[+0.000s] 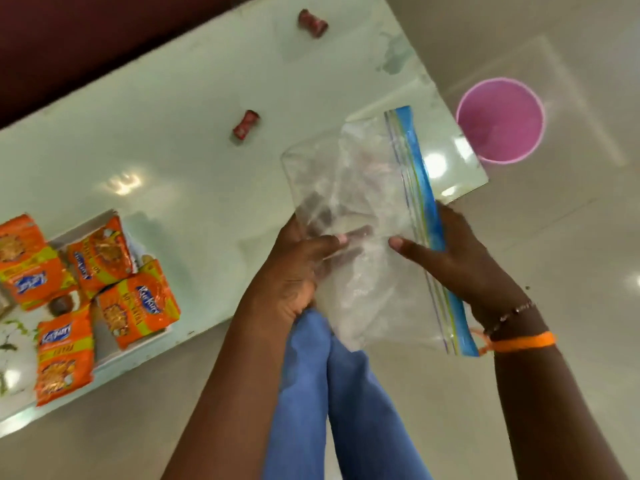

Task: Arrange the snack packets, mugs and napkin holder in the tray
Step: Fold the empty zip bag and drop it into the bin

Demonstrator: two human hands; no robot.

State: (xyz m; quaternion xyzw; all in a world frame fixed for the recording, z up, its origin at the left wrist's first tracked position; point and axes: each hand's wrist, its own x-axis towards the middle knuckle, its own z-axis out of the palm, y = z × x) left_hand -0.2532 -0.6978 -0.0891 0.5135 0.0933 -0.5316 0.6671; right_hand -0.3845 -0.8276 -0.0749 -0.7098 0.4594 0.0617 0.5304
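A clear zip-lock bag [367, 216] with a blue seal strip is held over the bench's [173, 133] right edge. It is gripped from below by the left hand [294, 271], thumb pressed on the film, while its seal edge is pinched by the right hand [460, 261]. Whether anything lies inside cannot be told; only dark blurs show through the plastic. At the bench's near left corner a white tray [107, 351] is loaded with four orange snack packets [138, 303], one overhanging its near rim. Two small red wrapped sweets [246, 124] lie loose toward the middle and the far edge. A pink bucket [500, 121] stands on the floor beyond. The slack bag could slip or spill, and the overhanging packet could slide off.
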